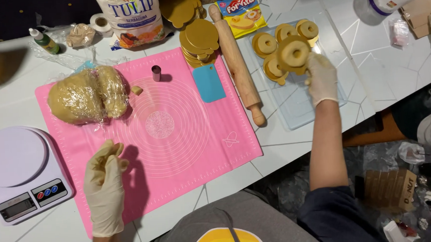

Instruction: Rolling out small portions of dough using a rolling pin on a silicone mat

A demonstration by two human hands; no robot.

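Baking mat (178, 157) at centre of worktop (399, 72). Wrapped dough lump (87, 96) on mat at 10 o'clock, small ring cutter (156, 73) at 12, scraper (208, 82) at 1. Kitchen scale (21, 173) off mat at 9. Rolling pin (236, 63) just right of mat at 2. Tray (298, 102) beyond pin at 3, dough rings (270, 47) on its far end. Stack of round boards (199, 43) behind mat at 12.

Ring-shaped raw dough piece (293, 54), tan, on a round gold card, held tilted above the clear tray (293, 112).
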